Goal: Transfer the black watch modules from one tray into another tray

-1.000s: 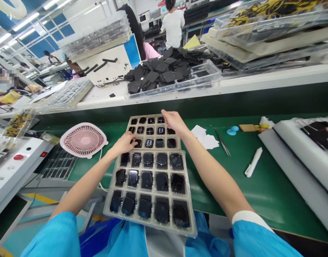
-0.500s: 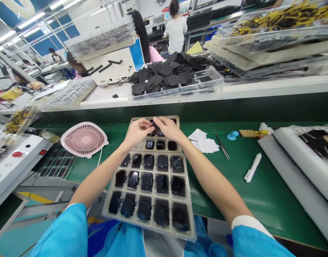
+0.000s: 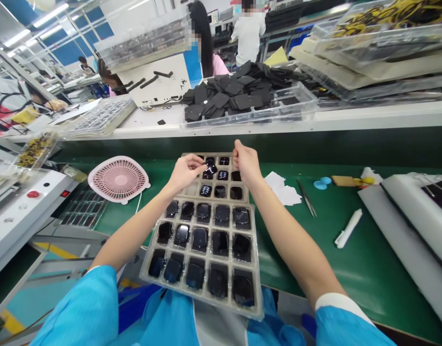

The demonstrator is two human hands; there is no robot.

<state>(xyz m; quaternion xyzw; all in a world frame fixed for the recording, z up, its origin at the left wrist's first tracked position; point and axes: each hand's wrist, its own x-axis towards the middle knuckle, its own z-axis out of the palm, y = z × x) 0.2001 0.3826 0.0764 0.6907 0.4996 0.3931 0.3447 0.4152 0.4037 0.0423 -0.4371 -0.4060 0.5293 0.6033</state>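
Two bare hands [image 3: 184, 172] [image 3: 248, 163], glossy rounded-square piece [image 3: 210, 169], gridded plastic tray [image 3: 255, 262]

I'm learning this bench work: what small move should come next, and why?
Probably lower the glossy black piece into the pale, seemingly bare compartment of the far tray: the left hand holds the piece over that tray, with that compartment close by.

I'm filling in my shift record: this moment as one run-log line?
left hand: pinching black piece; right hand: closed, over far tray's right edge; near tray: loaded with black pieces
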